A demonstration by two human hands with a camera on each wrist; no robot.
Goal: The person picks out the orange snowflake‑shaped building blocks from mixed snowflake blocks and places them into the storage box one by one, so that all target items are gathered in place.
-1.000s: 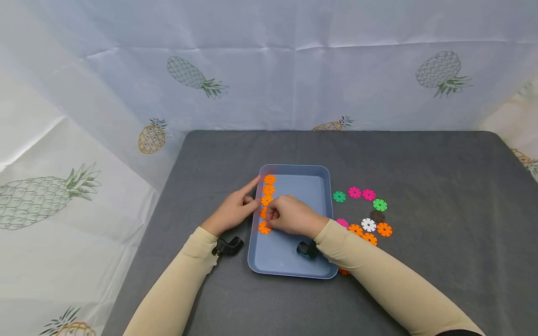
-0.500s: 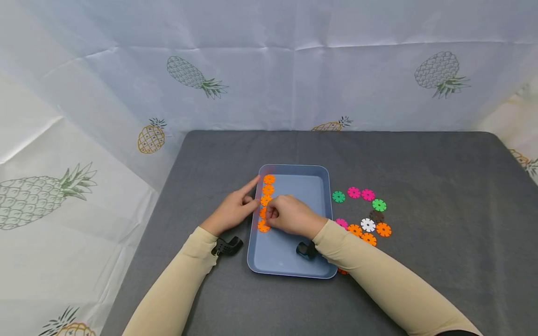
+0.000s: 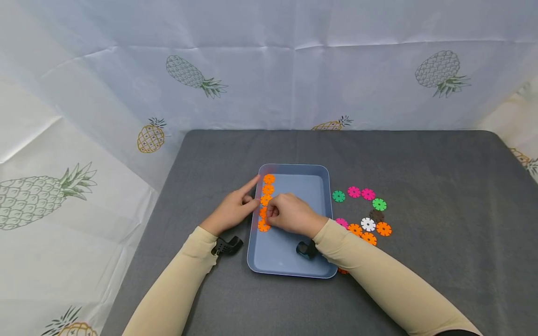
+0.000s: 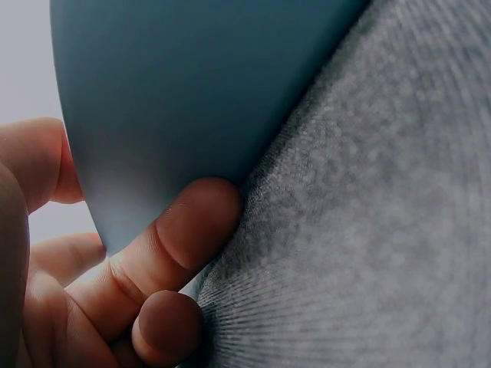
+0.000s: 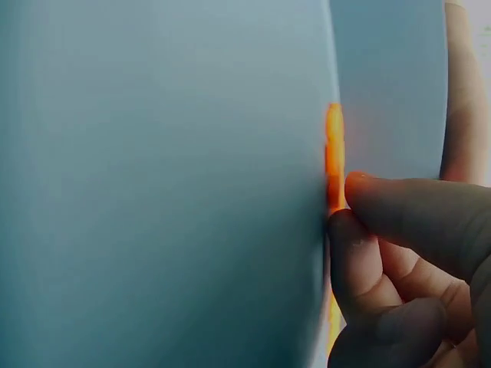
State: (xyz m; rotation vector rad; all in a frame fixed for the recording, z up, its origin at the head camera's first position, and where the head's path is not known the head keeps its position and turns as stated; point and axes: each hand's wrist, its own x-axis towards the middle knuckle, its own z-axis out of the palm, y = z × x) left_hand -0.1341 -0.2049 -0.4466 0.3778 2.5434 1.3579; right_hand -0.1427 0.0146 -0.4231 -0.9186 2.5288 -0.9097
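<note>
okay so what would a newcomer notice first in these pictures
Probably the column of orange discs along the left side of the blue tray, with the right hand at its near end. Next, the multicolored discs on the gray table right of the tray, some partly hidden by the right sleeve.

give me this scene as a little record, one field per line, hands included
container: blue tray on a grey table
contents: five orange discs in a column along the left wall
left hand: holds the tray's left wall
right hand: fingertips at the column's near end; pinching or pressing unclear
loose discs: green, pink, brown, white and orange, on the table right of the tray
hidden: right sleeve partly covers some loose discs
</note>
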